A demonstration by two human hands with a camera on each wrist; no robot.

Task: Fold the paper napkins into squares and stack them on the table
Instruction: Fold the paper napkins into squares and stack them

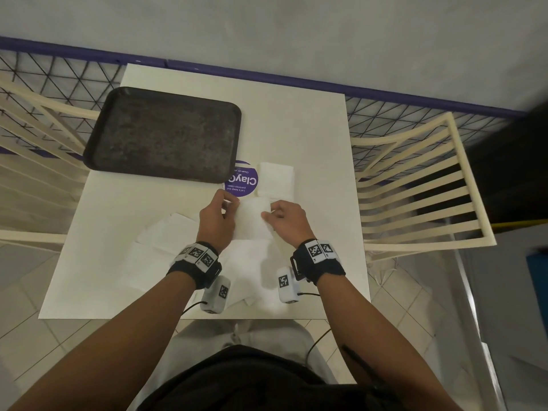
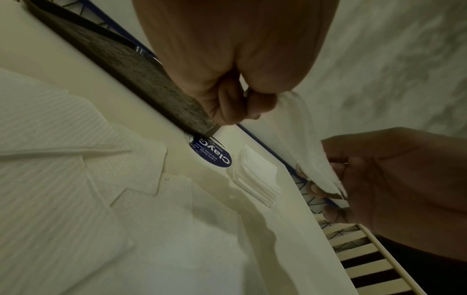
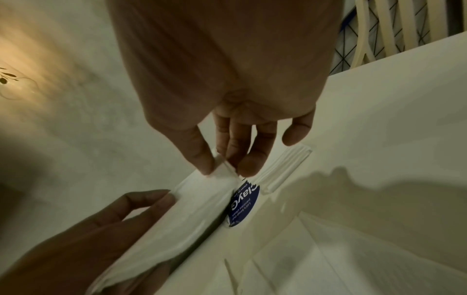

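Above the table (image 1: pixel 311 137) middle, the left hand (image 1: pixel 216 221) and right hand (image 1: pixel 287 218) each pinch 1 end of a napkin (image 1: pixel 252 218), lifted and seemingly half folded. Just beyond sits a stack (image 1: pixel 276 179) of finished squares, count unclear. Several flat napkins (image 1: pixel 169 229) wait near the front edge, so much remains.
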